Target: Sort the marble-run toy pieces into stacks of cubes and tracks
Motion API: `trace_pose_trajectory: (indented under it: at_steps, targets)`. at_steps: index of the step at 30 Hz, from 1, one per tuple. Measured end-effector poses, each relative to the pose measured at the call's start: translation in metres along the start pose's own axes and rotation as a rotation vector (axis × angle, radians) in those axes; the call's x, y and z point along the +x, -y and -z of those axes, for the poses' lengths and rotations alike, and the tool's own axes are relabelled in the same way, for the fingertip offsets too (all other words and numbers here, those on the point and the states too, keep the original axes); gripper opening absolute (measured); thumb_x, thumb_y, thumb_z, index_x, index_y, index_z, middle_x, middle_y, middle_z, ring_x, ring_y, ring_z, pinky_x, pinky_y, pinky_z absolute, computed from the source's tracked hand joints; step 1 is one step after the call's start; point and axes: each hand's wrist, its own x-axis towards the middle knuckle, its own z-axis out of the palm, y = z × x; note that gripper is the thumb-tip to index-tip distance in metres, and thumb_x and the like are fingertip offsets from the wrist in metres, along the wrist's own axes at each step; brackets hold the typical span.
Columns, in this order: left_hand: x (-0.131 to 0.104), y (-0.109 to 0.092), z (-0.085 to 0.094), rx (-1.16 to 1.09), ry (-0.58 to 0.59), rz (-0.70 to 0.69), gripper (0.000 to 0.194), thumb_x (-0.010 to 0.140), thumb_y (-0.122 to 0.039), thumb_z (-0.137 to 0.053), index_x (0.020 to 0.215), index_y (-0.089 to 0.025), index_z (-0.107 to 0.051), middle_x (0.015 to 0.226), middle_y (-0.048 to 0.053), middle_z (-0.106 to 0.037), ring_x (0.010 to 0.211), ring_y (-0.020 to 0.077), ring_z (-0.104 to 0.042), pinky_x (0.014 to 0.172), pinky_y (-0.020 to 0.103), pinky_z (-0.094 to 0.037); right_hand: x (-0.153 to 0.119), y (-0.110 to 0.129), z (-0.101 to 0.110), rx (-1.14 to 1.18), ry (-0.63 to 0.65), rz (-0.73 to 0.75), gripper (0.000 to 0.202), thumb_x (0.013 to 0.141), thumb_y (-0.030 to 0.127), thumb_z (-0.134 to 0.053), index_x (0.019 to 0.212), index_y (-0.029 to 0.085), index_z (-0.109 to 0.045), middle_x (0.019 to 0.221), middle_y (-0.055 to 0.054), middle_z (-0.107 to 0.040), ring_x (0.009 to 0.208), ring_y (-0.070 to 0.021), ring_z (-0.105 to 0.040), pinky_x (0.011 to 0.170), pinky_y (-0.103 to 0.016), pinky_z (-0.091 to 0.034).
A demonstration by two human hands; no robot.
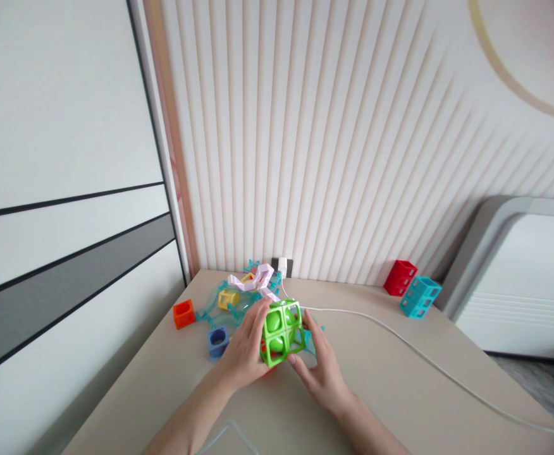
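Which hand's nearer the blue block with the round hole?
Left. The left hand is close by the blue block, on its right side; the right hand is farther right, beyond the green block.

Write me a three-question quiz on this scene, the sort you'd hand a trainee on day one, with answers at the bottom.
1. Multiple choice: what colour is the open-sided block in the left hand? A yellow, B green, C purple.
2. True or false: the red block and the turquoise block are both to the right of the right hand.
3. Fill in: just left of the left hand is a small block with a round hole; its colour is ____.

Key: 1. B, green. 2. True. 3. Blue.
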Motion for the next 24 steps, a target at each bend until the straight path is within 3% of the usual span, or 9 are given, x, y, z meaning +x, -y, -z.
trace_pose_trajectory:
  at_steps: [5, 9, 16, 20, 24]
  targets:
    - [0.003, -0.003, -0.004, 0.152, -0.021, -0.174, 0.090, 0.093, -0.017, -0.062, 0.162, -0.010, -0.006, 0.151, 0.025, -0.049, 0.151, 0.0346, -0.033, 0.118, 0.055, -0.038, -0.004, 0.002, -0.011, 0.031, -0.057, -0.072, 0.103, 0.088, 0.056, -0.071, 0.165, 0.029, -0.007, 0.164, -0.016, -0.035, 0.146, -0.0403, -0.040, 0.114, -0.062, -0.040]
    - [0.007, -0.011, -0.006, 0.280, -0.038, -0.321, 0.075, 0.097, -0.002, -0.045, 0.162, -0.014, -0.010, 0.152, 0.017, -0.053, 0.153, 0.0271, -0.030, 0.122, 0.055, -0.031, -0.006, 0.006, -0.019, 0.072, -0.075, -0.155, 0.106, 0.088, 0.055, -0.072, 0.165, 0.027, -0.006, 0.167, -0.015, -0.028, 0.150, -0.0394, -0.033, 0.117, -0.060, -0.038]
    - [0.004, -0.016, -0.010, 0.339, -0.004, -0.336, 0.084, 0.090, 0.003, -0.054, 0.159, -0.026, -0.018, 0.167, 0.012, -0.030, 0.152, 0.0265, -0.034, 0.122, 0.056, -0.031, -0.005, 0.008, -0.025, 0.168, -0.153, -0.217, 0.100, 0.087, 0.051, -0.073, 0.164, 0.028, -0.014, 0.161, -0.015, -0.040, 0.145, -0.0373, -0.043, 0.114, -0.059, -0.042]
    - [0.000, -0.018, -0.012, 0.284, -0.030, -0.265, 0.098, 0.085, -0.006, -0.066, 0.161, -0.029, -0.008, 0.169, 0.015, -0.020, 0.152, 0.0310, -0.033, 0.120, 0.060, -0.030, 0.012, -0.012, -0.007, 0.232, -0.300, -0.278, 0.100, 0.089, 0.053, -0.071, 0.164, 0.027, -0.010, 0.155, -0.016, -0.047, 0.133, -0.0348, -0.057, 0.105, -0.054, -0.052]
    - [-0.001, -0.020, -0.010, 0.250, 0.001, -0.239, 0.090, 0.085, -0.005, -0.062, 0.160, -0.027, -0.018, 0.165, 0.014, -0.031, 0.151, 0.0311, -0.034, 0.119, 0.059, -0.033, 0.044, -0.069, 0.042, 0.093, -0.497, -0.363, 0.112, 0.081, 0.064, -0.072, 0.164, 0.020, -0.010, 0.147, -0.020, -0.054, 0.129, -0.0365, -0.059, 0.101, -0.052, -0.053]
